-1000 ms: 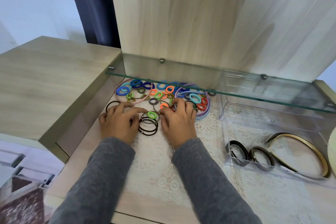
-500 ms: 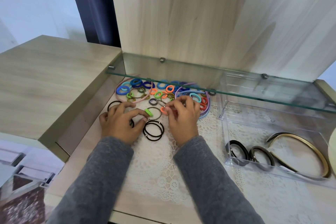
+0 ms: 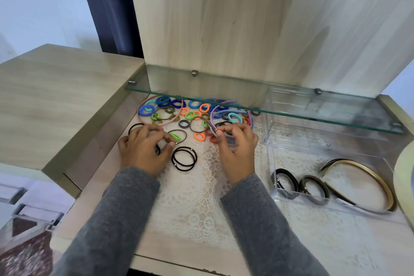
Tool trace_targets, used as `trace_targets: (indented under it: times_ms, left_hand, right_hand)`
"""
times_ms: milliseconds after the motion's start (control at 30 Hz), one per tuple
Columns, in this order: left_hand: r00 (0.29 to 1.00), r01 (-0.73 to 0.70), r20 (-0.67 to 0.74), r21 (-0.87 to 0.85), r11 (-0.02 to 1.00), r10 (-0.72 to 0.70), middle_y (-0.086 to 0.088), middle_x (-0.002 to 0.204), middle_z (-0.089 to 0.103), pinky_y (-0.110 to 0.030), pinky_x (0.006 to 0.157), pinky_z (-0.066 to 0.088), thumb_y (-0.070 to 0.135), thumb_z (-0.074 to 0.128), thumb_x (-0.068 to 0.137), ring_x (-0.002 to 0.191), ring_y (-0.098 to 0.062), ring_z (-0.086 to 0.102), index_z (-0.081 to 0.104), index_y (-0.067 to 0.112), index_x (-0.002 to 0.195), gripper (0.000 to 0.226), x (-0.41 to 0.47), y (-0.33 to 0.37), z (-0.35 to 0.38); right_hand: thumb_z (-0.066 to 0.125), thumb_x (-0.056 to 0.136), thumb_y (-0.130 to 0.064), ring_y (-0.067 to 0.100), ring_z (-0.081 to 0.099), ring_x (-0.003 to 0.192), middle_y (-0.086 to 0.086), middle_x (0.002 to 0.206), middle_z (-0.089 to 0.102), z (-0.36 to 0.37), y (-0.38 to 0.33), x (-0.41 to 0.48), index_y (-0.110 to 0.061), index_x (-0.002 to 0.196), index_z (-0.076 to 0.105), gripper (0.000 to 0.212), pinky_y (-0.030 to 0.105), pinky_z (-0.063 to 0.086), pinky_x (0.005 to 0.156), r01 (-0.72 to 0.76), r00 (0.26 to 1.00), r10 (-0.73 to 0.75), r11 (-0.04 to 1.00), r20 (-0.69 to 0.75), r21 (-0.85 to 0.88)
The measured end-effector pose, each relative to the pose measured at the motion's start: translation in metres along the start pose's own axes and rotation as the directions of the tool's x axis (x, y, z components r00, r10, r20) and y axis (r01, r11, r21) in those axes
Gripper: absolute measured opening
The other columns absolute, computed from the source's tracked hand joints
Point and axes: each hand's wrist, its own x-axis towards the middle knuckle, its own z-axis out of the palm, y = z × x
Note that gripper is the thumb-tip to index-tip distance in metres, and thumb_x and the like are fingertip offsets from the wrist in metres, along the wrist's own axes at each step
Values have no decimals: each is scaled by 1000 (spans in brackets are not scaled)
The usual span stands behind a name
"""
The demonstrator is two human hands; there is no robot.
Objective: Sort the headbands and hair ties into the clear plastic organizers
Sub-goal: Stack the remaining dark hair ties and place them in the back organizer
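Your left hand (image 3: 143,150) pinches a brown hair tie (image 3: 185,134) on the lace mat (image 3: 201,197). Your right hand (image 3: 237,152) pinches a thin hair tie (image 3: 216,129). The colourful pile (image 3: 192,110) lies just beyond your hands, and the clear organizer (image 3: 272,139) sits to the right.

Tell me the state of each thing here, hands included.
Left hand: pinches the brown hair tie.
Right hand: pinches a dark hair tie.
Front clear organizer: open-topped, holds ties and headbands.
Black hair ties: loose on the mat.
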Motion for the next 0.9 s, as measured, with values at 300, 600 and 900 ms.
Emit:
trace_targets:
  times_ms: [300, 600, 900]
  left_hand:
    - [945, -267, -213, -60, 962, 249, 17, 98, 58, -29, 84, 21, 43, 52, 82, 101, -13, 52, 63, 36, 84, 14, -17, 10, -2]
    - [832, -534, -199, -30, 845, 518, 17, 96, 61, -37, 86, 31, 38, 64, 79, 99, -11, 57, 69, 34, 78, 6, -38, 41, 12]
    - [837, -547, -9, 23, 837, 547, 20, 98, 59, -36, 87, 27, 48, 58, 78, 101, -13, 58, 70, 41, 78, 14, -38, 38, 15]
  right_hand:
    - [64, 87, -14, 11, 36, 102, -3, 100, 50, -21, 5, -14, -22, 88, 66, 8, 2, 22, 88, 53, 998, -53, 997, -12, -53]
    - [57, 87, -24, 12, 37, 99, -2, 100, 50, -32, 11, -21, -19, 90, 66, 11, 6, 26, 87, 113, 994, -112, 988, 17, -107]
    - [54, 87, -27, 12, 37, 96, -3, 97, 50, -37, 14, -26, -16, 88, 67, 17, 6, 26, 87, 189, 982, -182, 965, 52, -182]
